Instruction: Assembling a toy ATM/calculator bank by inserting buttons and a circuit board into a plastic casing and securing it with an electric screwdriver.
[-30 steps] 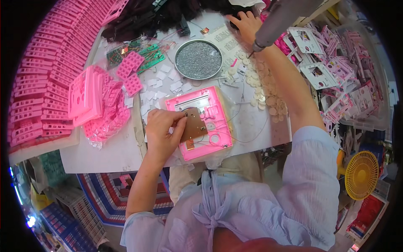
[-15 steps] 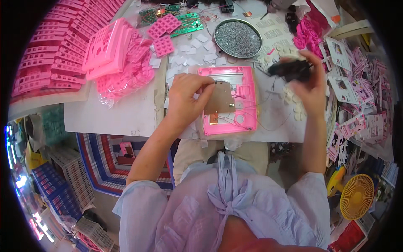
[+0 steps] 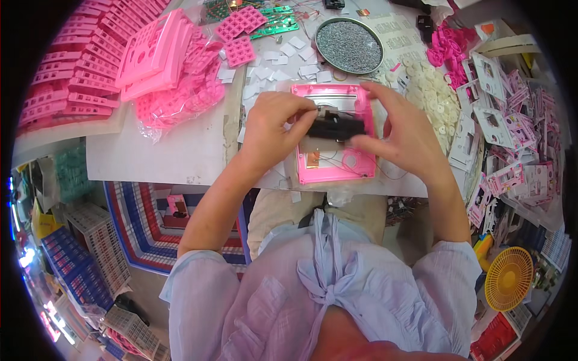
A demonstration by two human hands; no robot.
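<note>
A pink plastic casing (image 3: 307, 174) lies on the table before me, with thin wires and a small copper-coloured piece inside it. Over its middle is a black plastic part (image 3: 337, 124), slightly blurred. My right hand (image 3: 403, 129) grips this part at its right end, thumb below and fingers curled above. The fingertips of my left hand (image 3: 274, 129) are pinched together at the part's left end; what they hold is too small to make out. A brown board in the casing is mostly covered by the black part.
A round tray of small screws (image 3: 316, 45) stands beyond the casing, near white paper squares (image 3: 263, 73). Pink casings (image 3: 147, 54) and bagged pink parts are piled left. Cream discs (image 3: 430, 96) and printed cards (image 3: 490, 123) lie right. A yellow fan (image 3: 509, 278) is lower right.
My right hand has brought the black part leftward from the table's right side to over the casing. My left hand stays pinched near the casing's left side. The black part now hides most of the board.
</note>
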